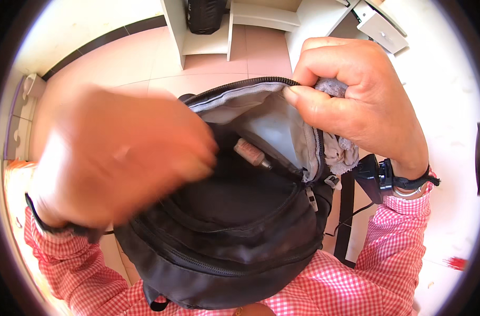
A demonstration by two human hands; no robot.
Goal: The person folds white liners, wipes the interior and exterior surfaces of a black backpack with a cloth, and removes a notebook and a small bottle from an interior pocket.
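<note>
A black backpack (pixel 224 258) rests on my lap with its front pocket unzipped and its grey lining (pixel 271 126) showing. My right hand (pixel 350 89) pinches the zippered rim of the pocket flap at the upper right and holds it up. Inside the pocket lies a small pale tube (pixel 249 152) with reddish marks and a narrow tip. Behind my right hand, a grey speckled, soft-looking thing (pixel 332 87) and a crumpled beige cloth-like piece (pixel 340 152) show in part. My left hand (pixel 129 152) hovers over the left side of the pocket, smeared by motion; its fingers cannot be made out.
A white desk-like unit (pixel 266 18) with a dark object (pixel 205 16) on its shelf stands ahead on the tiled floor (pixel 108 63). An open white drawer (pixel 379 29) sticks out at the upper right. A dark cable (pixel 350 213) runs beside the bag.
</note>
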